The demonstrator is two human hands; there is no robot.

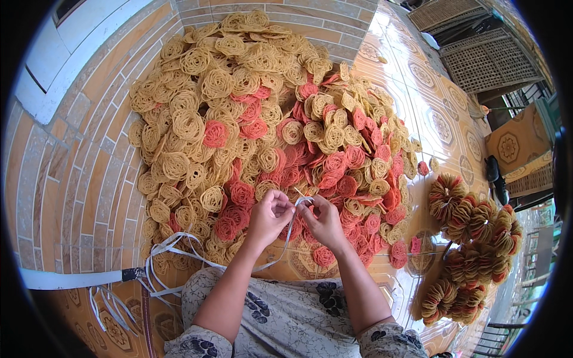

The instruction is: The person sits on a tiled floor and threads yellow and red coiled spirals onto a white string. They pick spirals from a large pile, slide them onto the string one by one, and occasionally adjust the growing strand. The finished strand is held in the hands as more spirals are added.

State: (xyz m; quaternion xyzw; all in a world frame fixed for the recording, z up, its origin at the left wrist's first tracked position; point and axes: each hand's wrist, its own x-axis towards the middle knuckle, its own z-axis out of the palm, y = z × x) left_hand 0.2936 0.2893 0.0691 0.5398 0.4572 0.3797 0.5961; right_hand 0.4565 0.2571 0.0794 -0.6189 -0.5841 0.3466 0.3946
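Observation:
My left hand (271, 218) and my right hand (324, 222) come close together in front of me, over the near side of a big heap of dried noodle nests. Both pinch a flat white strip (290, 234), which loops up between the fingers and trails down to the left across my lap. A thin pale yellow pointed piece (299, 192) sticks up beside the fingertips; how it joins the strip is too small to tell. Most of the noodle nests (218, 83) are yellow, while coral-red ones (241, 194) lie mixed among them, mainly at the middle and right.
More white strips (173, 241) hang at the left over a pale bar with a dark tip (77, 279). Strung bundles of noodle nests (471, 230) lie on the shiny tiled floor (439, 119) to the right. A brick-patterned wall (89, 173) bounds the heap. Woven racks (492, 59) stand far right.

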